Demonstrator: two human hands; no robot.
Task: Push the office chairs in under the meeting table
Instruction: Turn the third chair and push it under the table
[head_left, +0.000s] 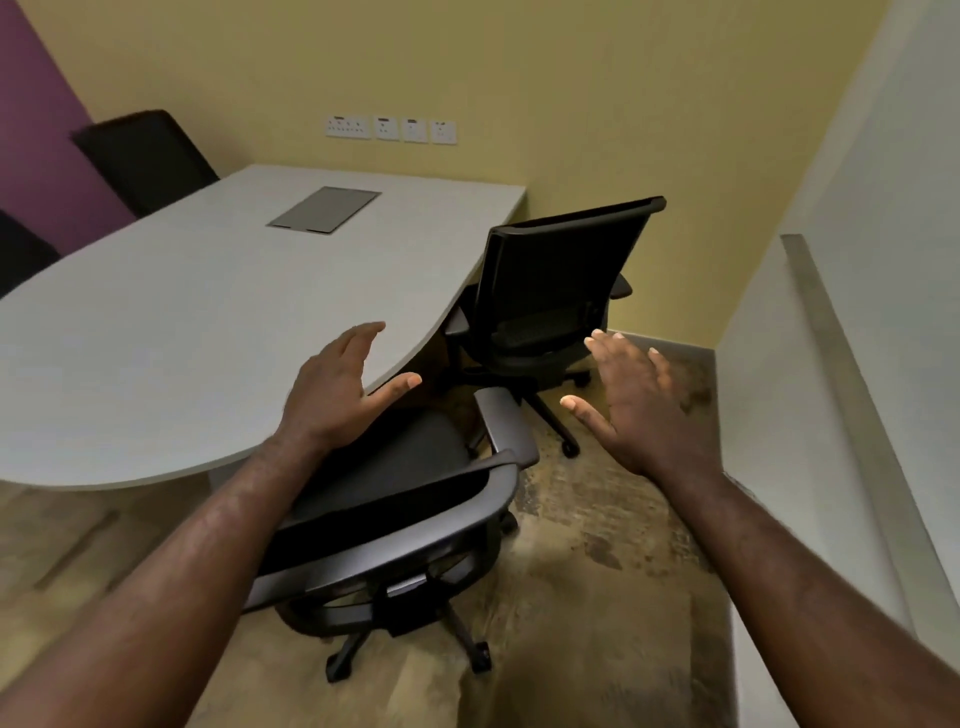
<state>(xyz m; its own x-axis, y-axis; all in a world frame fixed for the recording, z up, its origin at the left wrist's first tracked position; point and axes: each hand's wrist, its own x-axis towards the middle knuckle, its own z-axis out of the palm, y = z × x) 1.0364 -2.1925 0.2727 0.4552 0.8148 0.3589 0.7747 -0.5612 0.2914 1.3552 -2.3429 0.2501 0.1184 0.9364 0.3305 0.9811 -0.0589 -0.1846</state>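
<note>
While you are looking down at the pale tabletop (171, 332), two dark chair backs (145, 156) are showing against the purple wall beyond its far left edge. A grey rectangular hatch (324, 208) is lying flush in the tabletop's middle, and white wall sockets (390, 129) are sitting on the yellow wall behind it. Your left hand (340, 387) is hovering over the tabletop's curved near edge, its grip apart, fingers spread and holding nothing. Just beneath that edge, the near office chair (410, 499) is sitting with its seat partly tucked under the tabletop and its grey-framed backrest pointing toward you. Beyond it, at the tabletop's right edge, the far office chair (561, 280) is standing upright with its armrest close to the edge and its wheeled base out on the mottled floor (597, 571). Your right hand (641, 408) is hanging in the air right of the tabletop, in front of the far chair, grip apart too, palm down and touching nothing.
</note>
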